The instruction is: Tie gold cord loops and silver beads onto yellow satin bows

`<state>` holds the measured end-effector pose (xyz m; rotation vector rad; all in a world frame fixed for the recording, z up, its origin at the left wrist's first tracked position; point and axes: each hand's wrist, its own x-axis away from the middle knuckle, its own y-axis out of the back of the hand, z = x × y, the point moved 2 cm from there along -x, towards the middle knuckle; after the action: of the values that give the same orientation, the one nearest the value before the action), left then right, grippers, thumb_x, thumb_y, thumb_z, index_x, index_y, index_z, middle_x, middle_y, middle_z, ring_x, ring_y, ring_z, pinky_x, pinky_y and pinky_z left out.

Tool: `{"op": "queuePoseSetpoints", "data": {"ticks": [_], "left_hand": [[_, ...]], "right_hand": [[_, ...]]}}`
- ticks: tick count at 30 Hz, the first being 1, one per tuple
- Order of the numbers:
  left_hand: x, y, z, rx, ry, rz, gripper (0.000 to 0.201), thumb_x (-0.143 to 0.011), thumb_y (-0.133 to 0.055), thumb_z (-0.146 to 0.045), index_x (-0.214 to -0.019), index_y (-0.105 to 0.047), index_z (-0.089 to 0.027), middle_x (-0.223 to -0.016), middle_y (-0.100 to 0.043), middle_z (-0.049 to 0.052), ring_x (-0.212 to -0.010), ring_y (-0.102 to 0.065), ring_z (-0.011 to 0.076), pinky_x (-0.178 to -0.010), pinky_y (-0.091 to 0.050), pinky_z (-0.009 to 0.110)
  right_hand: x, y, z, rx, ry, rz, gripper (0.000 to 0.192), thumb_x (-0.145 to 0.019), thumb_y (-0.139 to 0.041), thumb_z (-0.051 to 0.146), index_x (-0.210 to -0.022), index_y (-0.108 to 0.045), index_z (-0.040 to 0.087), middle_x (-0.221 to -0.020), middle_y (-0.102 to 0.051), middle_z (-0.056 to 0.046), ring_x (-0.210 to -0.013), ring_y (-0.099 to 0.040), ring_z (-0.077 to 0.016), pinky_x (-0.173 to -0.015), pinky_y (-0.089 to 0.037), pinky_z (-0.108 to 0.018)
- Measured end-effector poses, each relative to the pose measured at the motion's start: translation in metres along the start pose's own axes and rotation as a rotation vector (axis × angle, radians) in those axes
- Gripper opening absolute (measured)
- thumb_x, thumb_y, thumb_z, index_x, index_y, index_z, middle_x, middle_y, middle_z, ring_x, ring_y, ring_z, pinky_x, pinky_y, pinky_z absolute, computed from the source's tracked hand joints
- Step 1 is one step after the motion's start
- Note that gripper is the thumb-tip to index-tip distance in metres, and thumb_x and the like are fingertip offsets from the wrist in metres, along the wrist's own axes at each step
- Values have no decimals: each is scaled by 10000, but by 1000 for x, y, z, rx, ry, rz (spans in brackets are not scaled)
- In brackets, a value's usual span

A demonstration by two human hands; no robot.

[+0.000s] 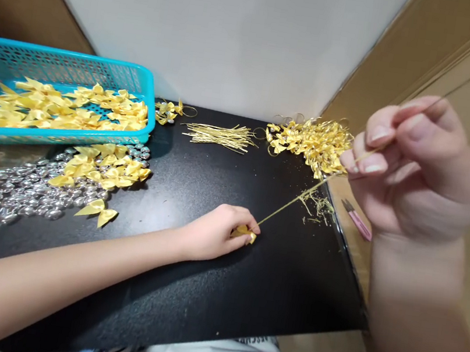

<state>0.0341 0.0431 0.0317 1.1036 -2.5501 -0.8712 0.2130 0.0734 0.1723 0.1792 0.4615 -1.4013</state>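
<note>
Yellow ribbon bow (245,233) was pinned on the counter (200,288) by left hand (212,234) grip; gold cord (293,202) was pulled taut, pinched by right hand (413,167). Finished pile (311,140) seemed small; many untied bows (51,107) remained in the basket (148,104).

You have two hands at work: your left hand (220,231) at 6 o'clock, your right hand (413,167) at 3. One blue basket (63,65) sits at 10 o'clock, one pink clipper (357,219) at 4, and one bundle of gold wires (220,136) at 12. The yellow bows (102,165) are too many to count.
</note>
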Motion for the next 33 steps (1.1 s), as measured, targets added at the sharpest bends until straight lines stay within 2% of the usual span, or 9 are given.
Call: {"op": "queuePoseSetpoints", "data": {"ticks": [2, 5, 10, 14, 17, 21, 26, 30, 33], "left_hand": [[6, -7, -1, 97, 61, 29, 129, -865, -569, -182, -940, -673, -170, -858, -714, 22, -728, -642, 134, -663, -476, 245], [15, -17, -4, 100, 61, 32, 117, -836, -621, -178, -947, -658, -194, -857, -745, -2, -821, -655, 163, -762, -473, 288], [27, -31, 0, 124, 122, -117, 448, -835, -639, -193, -1239, -448, -210, -865, -757, -18, -854, -669, 178, -880, -445, 362], [33, -38, 5, 167, 146, -220, 554, -838, -622, -182, -1314, -343, -231, -921, -719, -11, -741, -637, 136, -771, -486, 310], [35, -36, 7, 116, 110, -282, 508, -815, -637, -168, -1268, -417, -238, -1043, -653, 29, -736, -595, 120, -727, -495, 290], [33, -33, 5, 34, 28, -213, 65, -873, -560, -178, -910, -611, -195, -942, -591, 46, -806, -576, 147, -740, -495, 295], [32, -31, 5, -91, 33, -188, 106, -881, -578, -274, -861, -652, -200, -883, -623, 51, -844, -545, 196, -803, -453, 365], [34, -30, 6, -123, 62, -191, 137, -889, -584, -328, -870, -655, -212, -903, -631, 46, -856, -527, 203, -785, -416, 365], [35, -29, 7, -134, 55, -215, 151, -878, -604, -358, -878, -650, -215, -910, -630, 43, -860, -524, 203, -772, -395, 360]], "right_hand": [[-11, 4, -12, 37, -4, -8, 144, -678, -810, 256, -716, -671, 258, -619, -630, 75, -500, -564, -56, -472, -467, -199], [-33, 9, -55, 129, -139, -69, 64, -768, -701, 186, -741, -660, 226, -630, -614, 67, -533, -577, -48, -523, -483, -186], [-60, 6, -147, 474, -376, -61, 45, -735, -655, 132, -700, -672, 155, -609, -634, 26, -497, -576, -74, -496, -466, -201], [-60, 5, -189, 813, -321, -17, 64, -693, -657, 150, -691, -721, 149, -669, -695, -10, -653, -647, -145, -653, -516, -262], [-54, 9, -198, 897, -301, -16, 96, -682, -644, 140, -690, -738, 157, -699, -711, -22, -713, -650, -165, -728, -499, -282], [-46, 12, -199, 1005, -310, 13, 95, -690, -642, 165, -670, -734, 174, -696, -702, -30, -681, -620, -170, -704, -472, -297], [-47, 5, -191, 1106, -241, 43, 84, -730, -658, 205, -776, -728, 199, -770, -688, -23, -754, -601, -188, -752, -454, -334], [-56, -18, -184, 1289, -9, 299, 73, -766, -715, 271, -796, -727, 205, -928, -674, -65, -971, -552, -269, -860, -392, -443], [-65, -34, -186, 1425, -32, 458, 97, -776, -743, 271, -746, -721, 181, -969, -665, -101, -1062, -506, -326, -890, -342, -516]]}}
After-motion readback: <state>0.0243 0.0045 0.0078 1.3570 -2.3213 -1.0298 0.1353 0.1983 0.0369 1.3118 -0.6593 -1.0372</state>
